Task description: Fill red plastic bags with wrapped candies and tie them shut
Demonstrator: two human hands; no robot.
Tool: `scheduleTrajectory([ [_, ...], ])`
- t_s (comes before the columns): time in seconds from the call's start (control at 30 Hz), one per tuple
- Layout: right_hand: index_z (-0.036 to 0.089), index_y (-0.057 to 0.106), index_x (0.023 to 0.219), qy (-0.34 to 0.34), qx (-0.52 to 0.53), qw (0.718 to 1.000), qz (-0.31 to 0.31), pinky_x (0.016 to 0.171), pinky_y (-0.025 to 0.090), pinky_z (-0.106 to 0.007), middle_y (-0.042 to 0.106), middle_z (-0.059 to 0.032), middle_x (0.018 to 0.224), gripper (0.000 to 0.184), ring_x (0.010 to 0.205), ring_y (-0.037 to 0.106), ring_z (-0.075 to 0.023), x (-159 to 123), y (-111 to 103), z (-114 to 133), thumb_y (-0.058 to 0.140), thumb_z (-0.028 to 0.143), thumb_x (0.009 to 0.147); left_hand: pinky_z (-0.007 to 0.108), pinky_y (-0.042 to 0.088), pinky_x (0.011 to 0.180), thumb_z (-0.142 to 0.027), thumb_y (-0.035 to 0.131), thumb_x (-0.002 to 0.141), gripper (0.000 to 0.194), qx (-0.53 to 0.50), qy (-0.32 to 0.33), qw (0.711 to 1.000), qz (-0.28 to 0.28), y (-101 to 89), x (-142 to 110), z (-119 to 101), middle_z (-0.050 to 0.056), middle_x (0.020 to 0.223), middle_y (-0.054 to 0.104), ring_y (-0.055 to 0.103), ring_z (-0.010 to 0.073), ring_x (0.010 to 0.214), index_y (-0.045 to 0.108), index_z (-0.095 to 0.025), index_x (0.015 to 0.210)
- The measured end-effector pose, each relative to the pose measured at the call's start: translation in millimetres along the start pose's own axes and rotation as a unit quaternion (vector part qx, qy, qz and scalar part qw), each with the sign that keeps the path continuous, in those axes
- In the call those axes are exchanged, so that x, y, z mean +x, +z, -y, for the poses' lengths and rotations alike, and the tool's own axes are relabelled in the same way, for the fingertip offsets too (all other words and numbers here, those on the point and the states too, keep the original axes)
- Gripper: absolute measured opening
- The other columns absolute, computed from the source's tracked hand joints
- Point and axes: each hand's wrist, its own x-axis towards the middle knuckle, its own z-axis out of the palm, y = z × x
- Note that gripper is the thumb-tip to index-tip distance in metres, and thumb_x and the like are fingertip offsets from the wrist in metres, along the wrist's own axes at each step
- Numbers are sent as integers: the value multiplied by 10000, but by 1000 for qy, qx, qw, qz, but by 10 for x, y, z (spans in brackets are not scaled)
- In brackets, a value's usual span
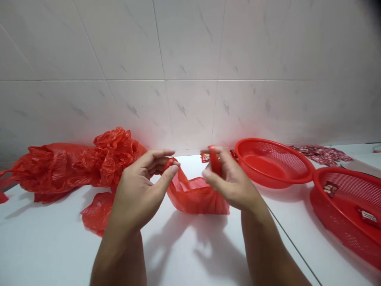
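A thin red plastic bag [198,202] hangs between my two hands, just above the white table. My left hand [145,186] pinches one handle of it between thumb and fingers. The other handle is gripped by my right hand [230,176], with its thumb against the fingers. The bag's mouth gapes toward the wall, and its lower edge hangs near the tabletop. Behind my right hand lies a small red printed packet [205,157], partly covered by the fingers.
Crumpled red plastic bags [116,155] are heaped at the left by the tiled wall. At the right stand a round red basket [274,182] and a nearer red basket [342,222] with small packets [369,216] inside. Patterned red-and-white material [323,154] lies behind them.
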Motion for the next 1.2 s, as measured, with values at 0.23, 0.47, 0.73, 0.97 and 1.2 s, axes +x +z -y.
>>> scheduleTrajectory([
  [0.23,279,662,1075,91,-55,982,155,560,410,-260,588,59,747,377,643,534,-142,49,324,-35,878,303,767,373,648,835,-289,693,960,221,50,124,982,136,86,-119,-172,31,1063,807,762,236,966,793,-320,1155],
  [0.47,208,698,860,109,56,978,170,570,374,-261,471,42,624,442,575,430,-118,76,232,-104,531,565,1059,353,610,895,-229,623,992,220,92,214,970,65,38,-78,-147,35,1088,784,735,223,1025,773,-289,1140],
  [0.73,195,620,809,161,137,956,202,488,273,-243,371,86,496,591,465,321,-88,99,69,-174,483,727,1026,272,565,751,-307,581,1029,196,177,127,959,183,41,-16,-155,3,925,773,692,174,851,753,-255,951],
  [0.97,210,660,938,112,147,971,154,492,375,-237,594,38,605,461,479,447,-97,134,-1,-150,500,625,1061,309,571,879,-321,684,982,115,85,126,969,195,70,-75,-135,38,1165,702,673,204,1066,724,-295,1087],
  [1.2,198,810,953,28,62,970,232,598,469,-255,667,9,707,94,630,569,-122,91,-207,-80,740,255,926,307,597,817,-274,686,928,634,57,4,948,314,212,16,-13,26,1098,776,744,207,961,520,-350,1535],
])
